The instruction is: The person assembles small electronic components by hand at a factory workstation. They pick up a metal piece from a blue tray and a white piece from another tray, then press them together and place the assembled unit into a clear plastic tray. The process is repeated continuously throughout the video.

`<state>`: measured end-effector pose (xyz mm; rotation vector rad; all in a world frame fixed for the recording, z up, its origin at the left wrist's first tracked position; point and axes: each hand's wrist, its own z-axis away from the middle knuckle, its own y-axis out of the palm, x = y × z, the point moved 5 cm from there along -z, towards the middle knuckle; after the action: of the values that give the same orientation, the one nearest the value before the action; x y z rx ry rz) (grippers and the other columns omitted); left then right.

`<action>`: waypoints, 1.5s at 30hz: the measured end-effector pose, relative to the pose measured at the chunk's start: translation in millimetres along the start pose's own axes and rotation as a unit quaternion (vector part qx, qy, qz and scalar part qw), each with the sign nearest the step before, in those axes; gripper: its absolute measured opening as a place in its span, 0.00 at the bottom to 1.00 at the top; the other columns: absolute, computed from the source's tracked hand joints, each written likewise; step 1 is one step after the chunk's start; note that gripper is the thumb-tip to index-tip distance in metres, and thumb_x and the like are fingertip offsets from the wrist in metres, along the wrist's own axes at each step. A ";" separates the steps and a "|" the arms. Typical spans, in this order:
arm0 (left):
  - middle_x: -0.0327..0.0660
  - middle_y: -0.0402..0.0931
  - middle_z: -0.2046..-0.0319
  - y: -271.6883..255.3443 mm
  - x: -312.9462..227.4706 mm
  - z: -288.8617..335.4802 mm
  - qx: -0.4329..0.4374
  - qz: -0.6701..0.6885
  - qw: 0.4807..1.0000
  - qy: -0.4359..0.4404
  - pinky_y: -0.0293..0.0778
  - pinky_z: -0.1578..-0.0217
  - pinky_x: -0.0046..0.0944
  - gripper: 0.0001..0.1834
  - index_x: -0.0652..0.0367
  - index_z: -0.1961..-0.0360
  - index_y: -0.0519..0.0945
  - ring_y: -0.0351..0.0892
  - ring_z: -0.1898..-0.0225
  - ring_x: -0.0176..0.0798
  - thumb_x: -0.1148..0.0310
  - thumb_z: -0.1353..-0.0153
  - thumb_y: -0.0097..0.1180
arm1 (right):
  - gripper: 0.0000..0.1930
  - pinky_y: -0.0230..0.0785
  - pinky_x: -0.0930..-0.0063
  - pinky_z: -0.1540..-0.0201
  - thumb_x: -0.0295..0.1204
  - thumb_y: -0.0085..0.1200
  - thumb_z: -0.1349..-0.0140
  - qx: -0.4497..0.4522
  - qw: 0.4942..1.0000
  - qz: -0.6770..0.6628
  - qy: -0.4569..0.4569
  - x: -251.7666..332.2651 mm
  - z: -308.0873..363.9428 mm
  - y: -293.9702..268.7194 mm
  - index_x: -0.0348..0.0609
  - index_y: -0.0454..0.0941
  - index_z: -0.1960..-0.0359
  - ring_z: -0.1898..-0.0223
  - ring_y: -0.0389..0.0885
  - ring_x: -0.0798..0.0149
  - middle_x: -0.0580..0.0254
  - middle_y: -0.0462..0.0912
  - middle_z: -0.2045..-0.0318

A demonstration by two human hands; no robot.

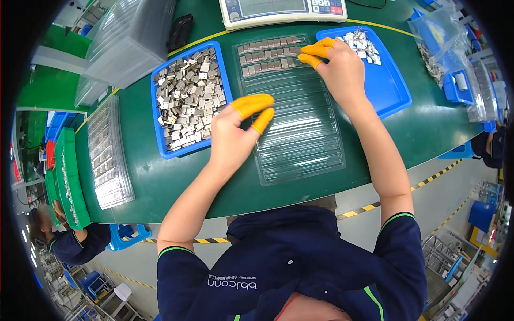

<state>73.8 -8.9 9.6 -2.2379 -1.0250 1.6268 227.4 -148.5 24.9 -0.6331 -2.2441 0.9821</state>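
Observation:
Yellow finger covers sit on the fingertips of both my hands. My left hand [234, 131] hovers between a blue tray [162, 140] heaped with small silvery metal connector shells [190, 96] and a clear ridged plastic tray [300, 134]. Its thumb and forefinger are apart, with nothing visible between them. At the right end of the filled rows, my right hand [342, 69] has its fingertips pinched close together; whatever they hold is too small to make out. Metal parts [270, 67] fill several upper slots of the clear tray.
Right of the clear tray, a second blue tray [388, 88] holds small white parts [361, 45]. A scale [284, 13] stands at the back. To the left are stacked clear trays [128, 43], a filled clear tray [110, 155] and a green bin [72, 182] by another person.

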 end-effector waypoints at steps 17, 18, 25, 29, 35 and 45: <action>0.44 0.81 0.64 -29.9 20.9 -10.6 -0.109 -0.031 0.993 -0.027 0.73 0.58 0.35 0.10 0.58 0.65 0.83 0.80 0.61 0.42 0.76 0.51 0.61 | 0.06 0.68 0.63 0.59 0.25 0.58 0.54 0.045 0.992 0.060 -0.099 -8.3 3.4 20.6 0.38 0.82 0.72 0.65 0.75 0.55 0.55 0.79 0.72; 0.45 0.80 0.63 -40.4 26.3 -12.8 -0.136 -0.051 0.988 -0.047 0.72 0.57 0.36 0.11 0.58 0.64 0.83 0.79 0.61 0.44 0.76 0.51 0.60 | 0.07 0.66 0.63 0.53 0.26 0.57 0.52 0.037 0.998 0.032 -0.038 -16.5 1.8 13.5 0.37 0.81 0.72 0.61 0.75 0.52 0.54 0.79 0.69; 0.49 0.76 0.66 -75.5 63.2 -33.7 -0.109 -0.364 0.924 -0.045 0.67 0.56 0.45 0.13 0.62 0.64 0.81 0.70 0.59 0.50 0.72 0.53 0.62 | 0.14 0.65 0.61 0.49 0.25 0.52 0.46 0.119 0.977 0.149 0.093 -101.3 5.3 0.8 0.34 0.76 0.58 0.52 0.73 0.48 0.44 0.76 0.57; 0.49 0.76 0.67 -71.0 64.1 -33.7 -0.098 -0.385 0.917 -0.034 0.67 0.56 0.45 0.13 0.64 0.65 0.81 0.70 0.60 0.50 0.71 0.54 0.63 | 0.12 0.69 0.63 0.57 0.25 0.54 0.48 0.124 0.969 0.113 0.179 -96.0 1.9 -6.1 0.35 0.78 0.61 0.61 0.79 0.50 0.47 0.80 0.64; 0.48 0.77 0.66 -72.1 60.4 -30.2 -0.110 -0.403 0.908 -0.024 0.68 0.59 0.44 0.11 0.65 0.67 0.81 0.72 0.61 0.47 0.72 0.53 0.61 | 0.08 0.72 0.62 0.63 0.25 0.56 0.51 0.076 0.962 0.131 0.229 -91.5 1.4 -19.1 0.40 0.81 0.67 0.67 0.80 0.51 0.51 0.82 0.71; 0.41 0.78 0.62 -42.9 55.8 -16.0 -0.042 0.382 0.882 -0.274 0.73 0.68 0.24 0.16 0.65 0.52 0.74 0.77 0.61 0.29 0.69 0.39 0.53 | 0.10 0.72 0.78 0.59 0.25 0.60 0.49 -0.053 0.976 -0.113 0.179 -64.6 -5.7 -27.1 0.39 0.81 0.64 0.63 0.82 0.65 0.57 0.83 0.69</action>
<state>79.0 61.8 -4.5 -2.4565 -0.2474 2.6897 271.9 -202.8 27.4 -0.5363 -2.0014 0.5866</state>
